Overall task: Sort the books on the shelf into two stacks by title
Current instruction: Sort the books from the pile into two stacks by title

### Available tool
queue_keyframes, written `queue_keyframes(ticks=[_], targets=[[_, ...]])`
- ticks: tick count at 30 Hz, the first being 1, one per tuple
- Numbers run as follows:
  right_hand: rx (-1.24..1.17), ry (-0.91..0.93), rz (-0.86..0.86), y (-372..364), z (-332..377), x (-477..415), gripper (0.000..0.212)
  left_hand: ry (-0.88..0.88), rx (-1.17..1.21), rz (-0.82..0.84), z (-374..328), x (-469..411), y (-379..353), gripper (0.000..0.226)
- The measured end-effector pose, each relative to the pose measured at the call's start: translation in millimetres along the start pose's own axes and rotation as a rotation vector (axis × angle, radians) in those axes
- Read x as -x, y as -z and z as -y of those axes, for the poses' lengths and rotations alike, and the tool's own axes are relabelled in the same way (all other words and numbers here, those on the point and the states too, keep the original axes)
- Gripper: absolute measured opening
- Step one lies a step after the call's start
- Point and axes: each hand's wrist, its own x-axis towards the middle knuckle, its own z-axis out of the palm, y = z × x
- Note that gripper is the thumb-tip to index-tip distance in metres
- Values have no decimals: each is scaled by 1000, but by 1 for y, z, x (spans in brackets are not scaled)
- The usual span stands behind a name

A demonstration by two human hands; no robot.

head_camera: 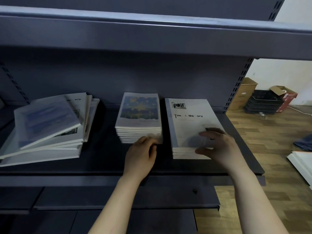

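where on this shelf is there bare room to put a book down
Widest bare patch: between the messy pile and the blue-cover stack. Also the front strip of the shelf. Crowded: the slit between that stack and the Time & Memory stack.
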Motion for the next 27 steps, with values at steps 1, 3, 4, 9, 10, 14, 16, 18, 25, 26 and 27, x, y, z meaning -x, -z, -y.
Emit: queue_keyframes(ticks=[1, 3, 4, 9, 10, 14, 16, 18, 25, 26, 27], targets=[[-19, 29, 2, -3, 8, -1, 47, -7, -16, -14, 2, -1, 5, 16], [-49, 126, -33, -11, 26, -3, 33, -19, -34, -64, 8, -2, 17, 15], [-66, 158, -47, -15, 33, -3, 27, -27, -38, -93, 10, -2, 23, 14], [-135, 242, -23, -43, 71, -5, 17, -46, -128, -231, 27, -7, 70, 20], [-152, 258, -19, -49, 79, -6, 18, -36, -149, -258, 33, -7, 81, 26], [-201, 348, 1, -76, 110, -9, 19, 47, -194, -353, 59, -8, 121, 21], [-185, 362, 55, -88, 123, -10, 21, 107, -230, -361, 78, -8, 138, 19], [-162, 359, 101, -100, 133, -9, 19, 162, -269, -346, 98, -6, 153, 19], [-127, 331, 122, -137, 148, -4, 17, 449, -474, -368, 135, 11, 193, 27], [-110, 337, 91, -141, 150, -3, 15, 492, -466, -366, 139, 12, 197, 30], [-99, 340, 56, -144, 151, -3, 14, 527, -459, -355, 141, 13, 200, 35]])
